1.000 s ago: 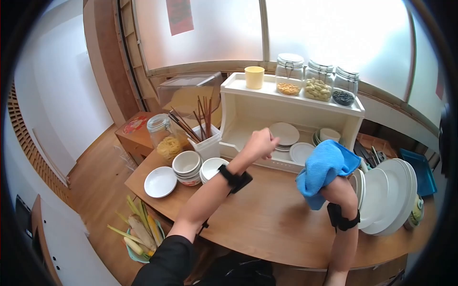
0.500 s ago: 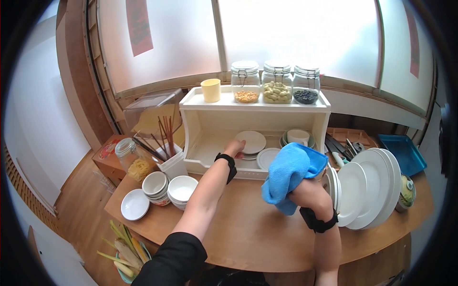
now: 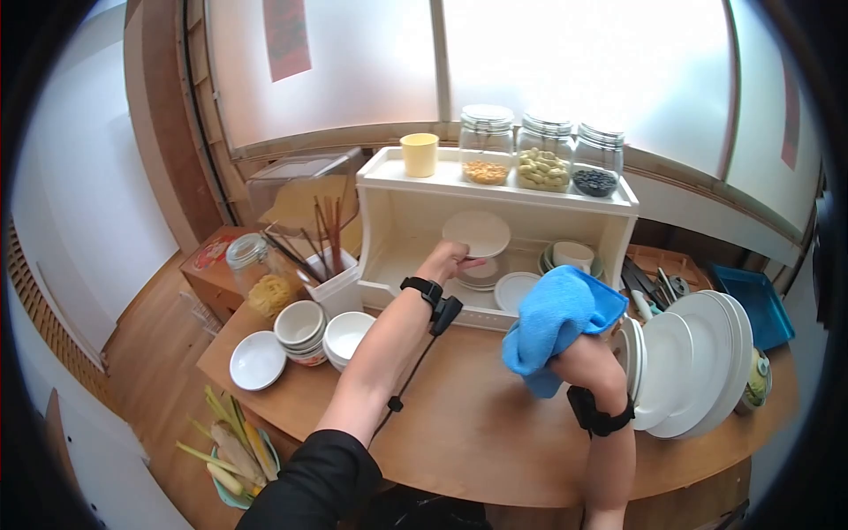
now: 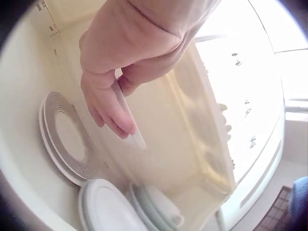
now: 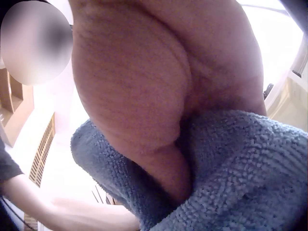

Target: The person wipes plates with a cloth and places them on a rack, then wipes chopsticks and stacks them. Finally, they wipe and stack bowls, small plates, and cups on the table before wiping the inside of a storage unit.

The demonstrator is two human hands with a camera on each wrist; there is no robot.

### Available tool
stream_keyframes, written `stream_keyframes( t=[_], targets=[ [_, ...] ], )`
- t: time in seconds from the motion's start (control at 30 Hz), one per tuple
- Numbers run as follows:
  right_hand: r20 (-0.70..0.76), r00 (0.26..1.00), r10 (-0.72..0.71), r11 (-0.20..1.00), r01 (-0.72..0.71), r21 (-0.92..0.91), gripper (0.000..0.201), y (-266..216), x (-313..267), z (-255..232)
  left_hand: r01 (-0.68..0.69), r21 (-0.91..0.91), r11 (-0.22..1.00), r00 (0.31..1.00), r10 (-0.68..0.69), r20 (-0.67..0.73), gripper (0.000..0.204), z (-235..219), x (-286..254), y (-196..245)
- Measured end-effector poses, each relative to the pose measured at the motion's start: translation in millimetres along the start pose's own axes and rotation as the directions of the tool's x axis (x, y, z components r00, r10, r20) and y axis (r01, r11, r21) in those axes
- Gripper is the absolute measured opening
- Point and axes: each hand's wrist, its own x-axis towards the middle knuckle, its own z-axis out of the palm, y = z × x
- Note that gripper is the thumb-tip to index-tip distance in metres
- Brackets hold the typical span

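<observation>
My left hand point(image 3: 446, 259) reaches into the white shelf unit point(image 3: 402, 221) and pinches the near left edge of a small white plate point(image 3: 484, 231). The plate is tilted up above a stack of small plates point(image 3: 481, 272). In the left wrist view the held plate point(image 4: 140, 141) shows nearly edge-on between thumb and fingers, with ridged-rim plates point(image 4: 67, 134) on the shelf below. A bunched blue cloth point(image 3: 552, 314) is in my right hand point(image 3: 590, 364), above the table. The cloth point(image 5: 245, 163) wraps over and hides most of those fingers.
Large plates point(image 3: 702, 353) stand on edge at the right, beside knives point(image 3: 649, 283) and a blue tray point(image 3: 751, 305). Bowls point(image 3: 300, 325), a white dish point(image 3: 258, 360) and a chopstick holder point(image 3: 336, 287) are at the left. Glass jars point(image 3: 543, 155) and a yellow cup point(image 3: 420, 155) top the shelf.
My left hand has moved into the shelf, taken hold of the top small plate and raised it off the stack. The right hand still holds the blue cloth. The head view has shifted.
</observation>
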Motion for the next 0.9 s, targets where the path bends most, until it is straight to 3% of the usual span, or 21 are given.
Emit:
stream_keyframes(
  t=[0.07,0.17,0.23,0.33,0.43,0.47,0.57,0.6,0.7,0.8,0.9],
  targets=[
    [-0.013,1.000,0.028,0.999,-0.027,0.039,0.049,-14,3,-3,-0.026,-0.004,1.000,0.999,0.026,-0.026,0.039,19,-48,21],
    [-0.093,0.996,-0.006,0.997,0.014,0.081,0.051,-18,5,2,0.076,0.016,0.997,0.997,-0.076,-0.025,0.037,17,-91,36],
    [-0.165,0.984,-0.059,0.997,0.066,0.035,0.053,-18,9,5,0.070,0.088,0.994,0.997,-0.074,0.036,0.037,15,-122,41],
    [-0.265,0.964,-0.013,0.999,0.000,-0.048,0.052,-13,14,11,-0.001,0.297,0.955,0.978,-0.061,0.198,0.040,9,-152,47],
    [-0.399,0.909,0.123,0.991,-0.131,0.007,0.051,-11,19,18,-0.198,0.537,0.820,0.980,0.155,0.125,0.038,32,-205,53],
    [-0.398,0.910,0.118,0.992,-0.128,0.002,0.051,-9,19,19,-0.251,0.651,0.716,0.968,0.179,0.176,0.037,31,-205,48],
    [-0.378,0.923,0.069,0.997,-0.075,-0.001,0.050,-4,21,24,-0.419,0.749,0.513,0.905,0.170,0.390,0.039,57,-250,64],
    [-0.360,0.933,0.024,1.000,-0.022,0.010,0.050,-7,24,28,-0.402,0.743,0.535,0.909,0.138,0.393,0.042,67,-258,65],
    [-0.351,0.928,-0.121,0.992,0.100,-0.078,0.048,-21,29,42,-0.425,0.809,0.407,0.900,0.092,0.426,0.044,77,-256,57],
    [-0.324,0.913,-0.248,0.957,0.179,-0.228,0.047,-25,29,43,-0.377,0.720,0.582,0.909,0.083,0.408,0.045,69,-253,66],
    [-0.258,0.935,-0.243,0.966,0.209,-0.153,0.048,-21,29,30,-0.333,0.645,0.687,0.918,0.079,0.389,0.047,55,-245,79]
  ],
)
